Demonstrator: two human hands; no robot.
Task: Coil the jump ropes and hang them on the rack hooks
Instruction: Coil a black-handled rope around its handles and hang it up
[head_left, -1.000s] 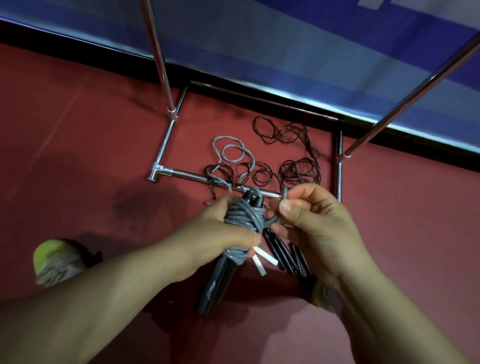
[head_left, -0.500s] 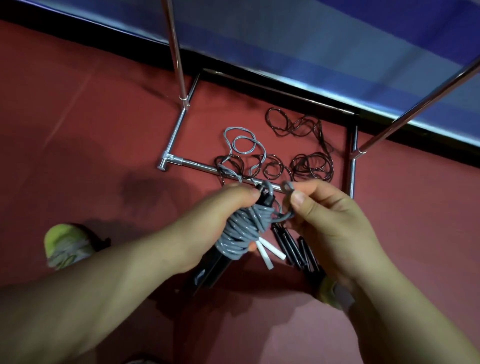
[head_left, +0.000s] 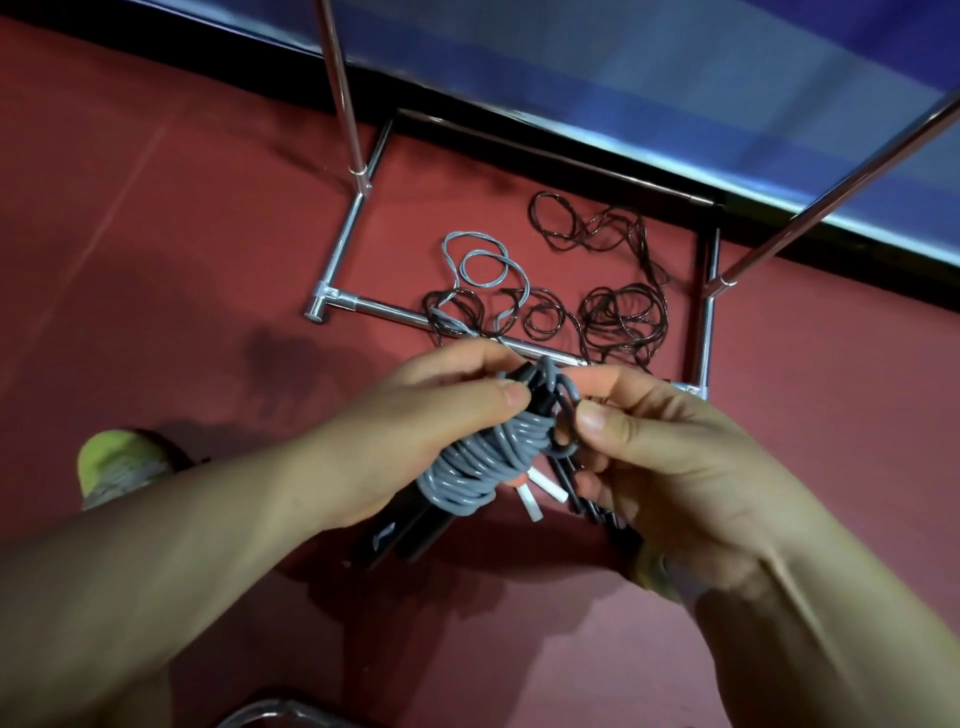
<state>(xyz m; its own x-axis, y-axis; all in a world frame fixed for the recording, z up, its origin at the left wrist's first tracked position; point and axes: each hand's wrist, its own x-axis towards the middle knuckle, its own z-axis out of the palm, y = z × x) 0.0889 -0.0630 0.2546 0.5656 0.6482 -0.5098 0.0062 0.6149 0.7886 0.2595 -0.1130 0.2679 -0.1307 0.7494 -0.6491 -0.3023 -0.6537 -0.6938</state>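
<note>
My left hand (head_left: 415, 431) grips a grey jump rope (head_left: 488, 462) wound in a tight bundle around its two black handles (head_left: 405, 535). At the top of that bundle, my right hand (head_left: 654, 457) pinches a loop of the grey cord. On the red floor beyond lie loose tangles of black rope (head_left: 618, 312) and another grey rope (head_left: 480, 265), inside the base of the chrome rack (head_left: 340, 249). More black handles and two white tips (head_left: 540, 493) show below my right hand. No hooks are in view.
The rack's two upright poles (head_left: 337, 88) rise left and right of the ropes, in front of a blue wall (head_left: 675, 78). A yellow-green shoe (head_left: 117, 465) stands at the left. A chrome tube (head_left: 270, 712) shows at the bottom edge.
The grey bundle has been turned and wound tighter. My right hand has shifted from pulling the cord end to pinching a loop at the bundle's top. The view has drifted slightly.
</note>
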